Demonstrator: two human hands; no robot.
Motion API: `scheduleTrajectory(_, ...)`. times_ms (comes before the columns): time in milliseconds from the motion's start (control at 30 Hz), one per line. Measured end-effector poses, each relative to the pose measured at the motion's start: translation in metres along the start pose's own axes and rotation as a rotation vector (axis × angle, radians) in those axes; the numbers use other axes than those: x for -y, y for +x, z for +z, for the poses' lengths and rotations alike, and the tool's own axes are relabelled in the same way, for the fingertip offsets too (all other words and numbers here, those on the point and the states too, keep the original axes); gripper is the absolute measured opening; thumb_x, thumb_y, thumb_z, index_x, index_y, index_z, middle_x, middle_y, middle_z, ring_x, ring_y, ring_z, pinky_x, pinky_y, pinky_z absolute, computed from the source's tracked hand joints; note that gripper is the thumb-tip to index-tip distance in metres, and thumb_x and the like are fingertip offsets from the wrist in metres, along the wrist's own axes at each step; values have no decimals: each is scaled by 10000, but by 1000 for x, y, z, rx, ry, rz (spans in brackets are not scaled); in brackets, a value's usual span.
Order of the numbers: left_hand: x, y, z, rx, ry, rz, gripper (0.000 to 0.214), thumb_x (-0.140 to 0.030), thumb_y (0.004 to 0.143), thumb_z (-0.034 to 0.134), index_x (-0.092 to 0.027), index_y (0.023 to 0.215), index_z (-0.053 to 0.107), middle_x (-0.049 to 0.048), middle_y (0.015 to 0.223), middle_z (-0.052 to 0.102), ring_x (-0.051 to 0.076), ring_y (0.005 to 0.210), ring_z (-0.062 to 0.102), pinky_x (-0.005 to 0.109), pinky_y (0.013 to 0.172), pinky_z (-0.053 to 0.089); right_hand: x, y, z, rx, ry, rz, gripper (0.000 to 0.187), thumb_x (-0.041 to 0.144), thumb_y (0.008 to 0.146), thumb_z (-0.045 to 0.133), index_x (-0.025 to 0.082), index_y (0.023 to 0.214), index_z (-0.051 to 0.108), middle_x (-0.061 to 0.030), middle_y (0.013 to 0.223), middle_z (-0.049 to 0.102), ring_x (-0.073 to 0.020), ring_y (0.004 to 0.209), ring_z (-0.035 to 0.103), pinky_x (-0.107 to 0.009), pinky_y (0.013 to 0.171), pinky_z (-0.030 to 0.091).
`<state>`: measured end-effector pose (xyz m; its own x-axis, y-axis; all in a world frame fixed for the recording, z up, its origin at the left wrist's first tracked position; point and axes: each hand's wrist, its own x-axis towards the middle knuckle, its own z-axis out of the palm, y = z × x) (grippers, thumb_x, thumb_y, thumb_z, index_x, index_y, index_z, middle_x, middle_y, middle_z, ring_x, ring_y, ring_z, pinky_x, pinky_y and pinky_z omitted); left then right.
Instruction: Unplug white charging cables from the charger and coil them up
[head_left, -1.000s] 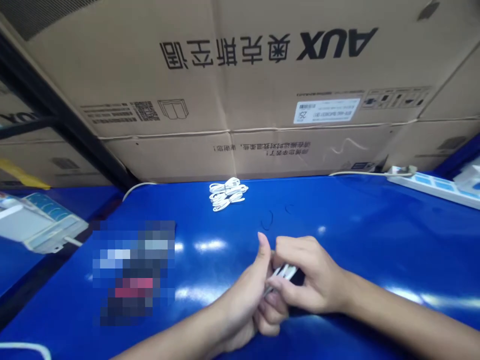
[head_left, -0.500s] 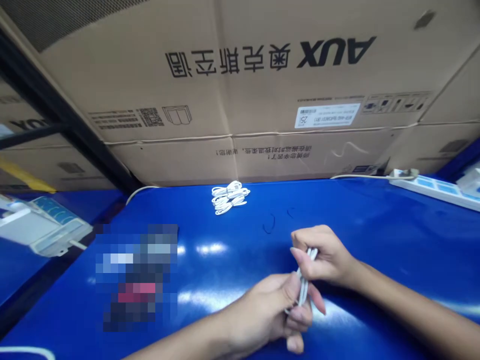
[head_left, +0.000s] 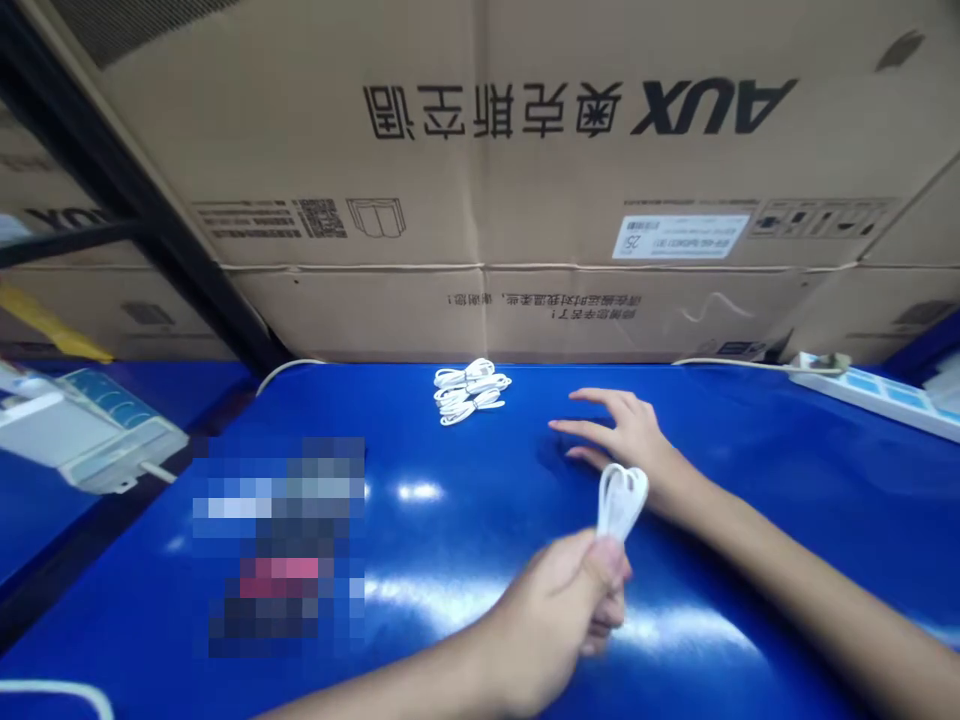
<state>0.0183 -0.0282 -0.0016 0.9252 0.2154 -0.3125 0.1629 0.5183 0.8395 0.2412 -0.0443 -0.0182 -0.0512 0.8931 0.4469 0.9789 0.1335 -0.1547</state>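
Right hand released from the cable and moved forward: the right hand (head_left: 622, 435) now lies open and away from the left, fingers spread and pointing toward the back of the table, palm low over the blue tabletop (head_left: 480, 470), holding nothing. The left hand (head_left: 555, 610) stays closed in a narrow grip, thumb pressed over the gathered strands of a white cable loop (head_left: 621, 502). The loop rises above the fist in a small, flattened heart shape; its loose ends are hidden in the hand. A bundle of coiled white cables (head_left: 471, 392) lies near the back edge of the table, well apart from both hands. Behind it stands an AUX air-conditioner carton (head_left: 487, 180); a white power strip (head_left: 862, 395) lies at back right, and a pixelated patch (head_left: 277, 545) obscures part of the table at left.

Risk: only the left thumb and fingers secure the loop, so any slackening of that pinch could let the springy strands slide apart and the loop open. A dropped cable could slip on the glossy surface.
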Motion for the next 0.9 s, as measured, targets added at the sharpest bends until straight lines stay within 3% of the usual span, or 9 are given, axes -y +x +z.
scheduleTrajectory(133,10,-6,10,58,145,-4,558,-759,879,492,-204,814,489,-9,726,437,130,622,345,287,568,269,14,4,5,151,47,-29,178,326,997,606,308,1073,765,-106,1253,643,-307,1137,553,-473,893,436)
scheduleTrajectory(233,12,-3,12,26,48,31,570,-777,844,530,-211,813,471,-41,669,391,115,576,313,280,558,290,18,4,10,174,103,-59,203,279,1018,557,259,973,754,-82,1020,684,-237,955,584,-375,794,430)
scheduleTrajectory(300,9,2,9,-23,-50,65,587,-784,800,587,-213,825,450,-74,632,342,95,543,273,260,541,288,18,3,12,161,134,-61,195,267,1009,556,233,931,731,-78,980,679,-233,915,577,-366,776,418)
scheduleTrajectory(433,-3,13,-5,-165,-117,186,617,-783,746,647,-213,814,421,-102,602,308,72,515,247,229,513,282,17,0,0,25,216,-13,224,227,1031,454,205,985,672,-106,1098,682,-266,1007,583,-400,845,424)
scheduleTrajectory(533,-11,18,-16,-267,-109,236,614,-778,748,649,-218,819,407,-109,594,305,66,500,251,215,493,290,25,-1,-19,-194,401,136,195,272,1037,471,221,980,650,-77,990,689,-263,994,595,-392,882,433)
scheduleTrajectory(600,-11,21,-20,-299,-90,249,598,-767,767,638,-217,829,413,-110,596,310,65,493,254,211,483,304,37,-2,-29,-258,549,238,147,323,1015,542,236,955,645,-44,890,674,-244,928,604,-365,859,443)
scheduleTrajectory(800,-4,25,-20,-329,162,249,540,-753,861,498,-215,877,454,-115,571,281,87,468,293,240,469,395,74,-6,-28,16,1141,340,155,356,1010,540,242,1114,545,18,789,626,-175,754,616,-304,743,481)
scheduleTrajectory(900,-6,24,-18,-341,179,227,496,-706,879,500,-211,881,461,-106,591,303,87,482,298,237,471,387,75,-8,-22,47,1283,392,235,366,1000,566,253,1170,448,40,771,621,-166,750,627,-295,736,486)
